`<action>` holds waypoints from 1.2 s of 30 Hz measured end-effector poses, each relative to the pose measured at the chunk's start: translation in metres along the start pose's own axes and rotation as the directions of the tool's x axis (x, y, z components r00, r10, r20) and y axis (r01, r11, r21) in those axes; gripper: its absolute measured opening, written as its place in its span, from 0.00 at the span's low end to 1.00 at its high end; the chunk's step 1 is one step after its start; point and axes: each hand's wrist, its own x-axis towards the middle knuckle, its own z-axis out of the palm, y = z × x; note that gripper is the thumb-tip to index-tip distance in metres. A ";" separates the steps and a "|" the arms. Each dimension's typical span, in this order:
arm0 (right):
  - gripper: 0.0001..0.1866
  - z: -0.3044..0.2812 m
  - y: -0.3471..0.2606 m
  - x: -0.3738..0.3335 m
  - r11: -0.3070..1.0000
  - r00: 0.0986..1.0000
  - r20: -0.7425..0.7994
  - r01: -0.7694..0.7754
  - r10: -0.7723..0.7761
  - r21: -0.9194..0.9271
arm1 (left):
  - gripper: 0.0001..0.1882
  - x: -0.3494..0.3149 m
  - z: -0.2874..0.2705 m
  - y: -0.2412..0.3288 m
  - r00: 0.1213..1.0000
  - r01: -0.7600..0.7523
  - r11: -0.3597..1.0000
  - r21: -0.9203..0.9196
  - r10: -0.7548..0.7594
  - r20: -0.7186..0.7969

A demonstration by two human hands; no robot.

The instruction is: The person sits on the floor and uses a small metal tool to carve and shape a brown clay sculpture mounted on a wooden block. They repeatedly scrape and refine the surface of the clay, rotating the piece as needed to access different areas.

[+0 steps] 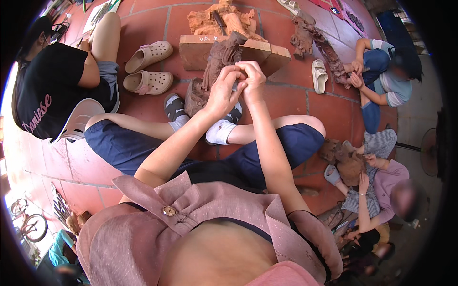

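My left hand [223, 94] and my right hand [254, 82] meet in front of me, fingers bent and pressed together. A small greyish bit shows between the fingertips, too small to name. Just behind my hands a dark brown carved wooden figure [217, 64] stands tilted, its rough base [194, 97] on the floor between my feet. My left wrist and fingers cover part of the carving. Whether my fingers touch it I cannot tell.
Beyond the figure, a thick wooden block [200, 53] bears an orange carving [238, 26] and a dark-handled tool [219, 21]. Pale clogs [149, 55] lie at the left, a white sandal [319, 76] at the right. People sit on both sides; those at right handle brown carvings [350, 167].
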 end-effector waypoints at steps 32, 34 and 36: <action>0.13 -0.002 -0.005 0.007 0.999 0.998 0.035 0.046 -0.045 -0.026 | 0.10 -0.001 -0.010 -0.001 1.000 0.014 1.000 -0.023 -0.013 0.008; 0.15 -0.003 -0.004 0.008 0.999 0.998 0.042 0.050 -0.050 -0.003 | 0.10 0.002 -0.008 0.000 1.000 0.006 1.000 -0.027 -0.007 -0.018; 0.15 0.000 -0.006 0.012 0.999 0.999 -0.024 0.042 -0.042 0.005 | 0.10 0.010 -0.004 0.001 0.998 -0.003 0.998 -0.057 -0.001 -0.059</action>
